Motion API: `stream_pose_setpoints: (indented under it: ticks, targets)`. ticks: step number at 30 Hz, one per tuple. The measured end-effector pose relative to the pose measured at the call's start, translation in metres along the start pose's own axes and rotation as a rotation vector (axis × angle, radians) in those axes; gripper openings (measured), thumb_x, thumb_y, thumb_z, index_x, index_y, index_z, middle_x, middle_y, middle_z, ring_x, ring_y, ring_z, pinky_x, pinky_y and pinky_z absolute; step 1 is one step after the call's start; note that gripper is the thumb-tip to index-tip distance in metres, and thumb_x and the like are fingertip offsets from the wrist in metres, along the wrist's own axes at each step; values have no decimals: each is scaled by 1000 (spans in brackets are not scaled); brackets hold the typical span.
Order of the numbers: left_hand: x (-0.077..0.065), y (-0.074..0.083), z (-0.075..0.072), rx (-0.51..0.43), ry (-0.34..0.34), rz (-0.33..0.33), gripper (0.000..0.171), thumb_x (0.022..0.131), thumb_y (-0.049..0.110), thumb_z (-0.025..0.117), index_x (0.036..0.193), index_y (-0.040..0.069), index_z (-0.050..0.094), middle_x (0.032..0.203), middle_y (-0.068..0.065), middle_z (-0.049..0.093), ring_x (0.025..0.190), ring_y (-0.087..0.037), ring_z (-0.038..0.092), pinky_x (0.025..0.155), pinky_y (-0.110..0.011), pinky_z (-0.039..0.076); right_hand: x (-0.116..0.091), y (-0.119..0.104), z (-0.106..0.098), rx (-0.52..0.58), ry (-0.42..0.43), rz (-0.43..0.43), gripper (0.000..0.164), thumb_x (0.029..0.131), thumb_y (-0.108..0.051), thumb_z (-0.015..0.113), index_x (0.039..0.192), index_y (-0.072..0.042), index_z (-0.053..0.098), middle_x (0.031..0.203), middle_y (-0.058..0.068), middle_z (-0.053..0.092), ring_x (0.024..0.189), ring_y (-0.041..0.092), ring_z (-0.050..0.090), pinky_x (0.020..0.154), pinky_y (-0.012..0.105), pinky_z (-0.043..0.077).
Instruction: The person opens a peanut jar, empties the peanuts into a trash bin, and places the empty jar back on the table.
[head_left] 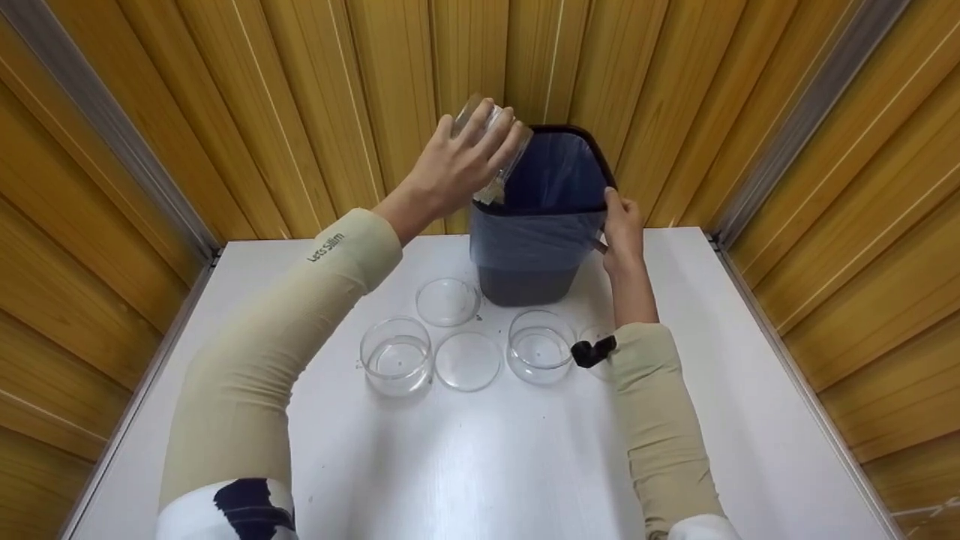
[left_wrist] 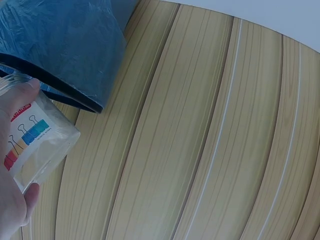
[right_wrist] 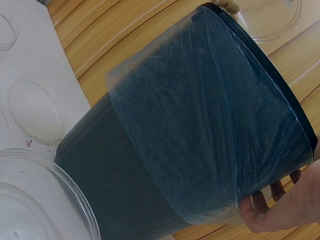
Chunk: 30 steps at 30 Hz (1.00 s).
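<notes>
My left hand (head_left: pixel 465 161) grips a clear plastic jar (left_wrist: pixel 52 137) with a label picturing coloured binder clips. The jar is tilted, its mouth down at the left rim of a dark trash bin (head_left: pixel 525 285). Something pale (head_left: pixel 491 191) shows at the jar's lower end; what it is I cannot tell. A blue translucent bag (right_wrist: pixel 200 110) lines the bin and folds over its outside. On the bin's right side my right hand (head_left: pixel 624 225) holds the rim, thumb on top and fingers against the outer wall.
On the white table (head_left: pixel 465 465) stand two clear round bowls, one left (head_left: pixel 397 364) and one right (head_left: pixel 538 356). Clear round lids (head_left: pixel 448 301) lie between them and the bin, amid small crumbs. A wood-panelled wall (head_left: pixel 390 90) rises right behind the bin.
</notes>
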<state>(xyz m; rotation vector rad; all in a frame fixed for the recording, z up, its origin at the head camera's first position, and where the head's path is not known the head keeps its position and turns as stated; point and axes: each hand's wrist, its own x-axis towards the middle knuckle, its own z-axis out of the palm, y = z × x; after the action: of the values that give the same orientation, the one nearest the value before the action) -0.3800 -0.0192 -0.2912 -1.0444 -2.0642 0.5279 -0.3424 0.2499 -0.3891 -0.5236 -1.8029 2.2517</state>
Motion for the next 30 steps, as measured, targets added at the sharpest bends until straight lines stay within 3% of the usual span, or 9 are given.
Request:
stream_pose_setpoints:
  ticks: [5, 12, 17, 23, 30]
  targets:
    - [-1, 0, 0, -20, -12, -28, 80, 90, 15, 70, 158, 7, 28, 159, -17, 36, 143, -39, 37, 91, -56, 52, 0, 0, 0, -7, 10, -3, 29, 104, -45, 49, 111, -18, 44, 114, -1, 40, 112, 15, 39, 108, 50, 37]
    - [0, -2, -3, -80, -79, -97, 101, 80, 29, 81, 158, 6, 22, 160, -18, 30, 145, -40, 31, 93, -57, 50, 1, 2, 0, -6, 11, -8, 28, 105, -44, 49, 110, -17, 43, 111, -2, 40, 109, 15, 40, 109, 52, 37]
    - [4, -4, -4, -102, -124, -139, 104, 79, 31, 81, 159, 5, 20, 160, -19, 28, 146, -40, 28, 92, -57, 49, 1, 2, 0, -9, 2, -16, 29, 105, -44, 49, 112, -17, 43, 108, -2, 40, 105, 14, 41, 106, 50, 38]
    - [6, -6, -3, -108, -156, -147, 107, 79, 34, 82, 159, 5, 17, 161, -20, 26, 147, -41, 27, 94, -58, 48, -1, 3, 3, -6, 3, -15, 29, 105, -44, 49, 112, -16, 43, 105, -2, 39, 98, 13, 40, 103, 48, 38]
    - [9, -3, -1, -74, -125, -129, 100, 81, 26, 79, 159, 6, 19, 160, -20, 28, 146, -41, 28, 95, -58, 49, -2, 1, 3, -15, 10, -23, 28, 105, -44, 49, 110, -17, 43, 104, -2, 39, 99, 13, 41, 102, 48, 38]
